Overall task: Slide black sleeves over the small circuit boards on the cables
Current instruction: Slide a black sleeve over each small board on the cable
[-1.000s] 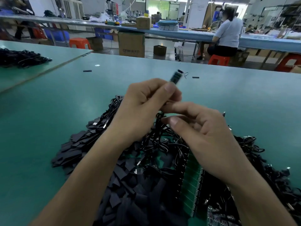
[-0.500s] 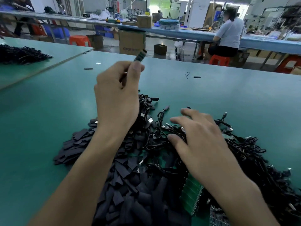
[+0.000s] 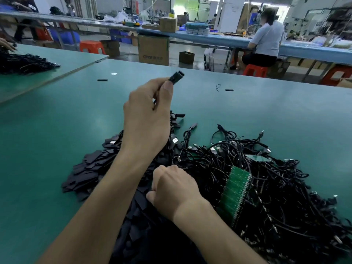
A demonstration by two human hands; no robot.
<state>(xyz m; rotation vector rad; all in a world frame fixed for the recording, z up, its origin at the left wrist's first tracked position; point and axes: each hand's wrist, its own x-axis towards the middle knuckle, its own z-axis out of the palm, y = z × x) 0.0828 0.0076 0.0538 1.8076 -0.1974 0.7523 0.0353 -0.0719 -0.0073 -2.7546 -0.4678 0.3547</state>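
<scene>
The left hand (image 3: 146, 119) is pinching a black-covered cable end (image 3: 176, 78) between thumb and forefinger above the counter (image 3: 57, 130). The right hand (image 3: 171, 189) is resting curled on the pile of black sleeves (image 3: 89, 168), just beside the tangled cables (image 3: 266, 178). I cannot tell whether it is gripping one.

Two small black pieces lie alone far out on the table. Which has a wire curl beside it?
The right-hand stray piece: a thin wire curl lies just left of it. The left-hand one has nothing beside it.

sleeves pile (image 3: 91, 172) left | cables heap (image 3: 285, 197) right | board panel (image 3: 236, 189) seemingly atop cables
</scene>
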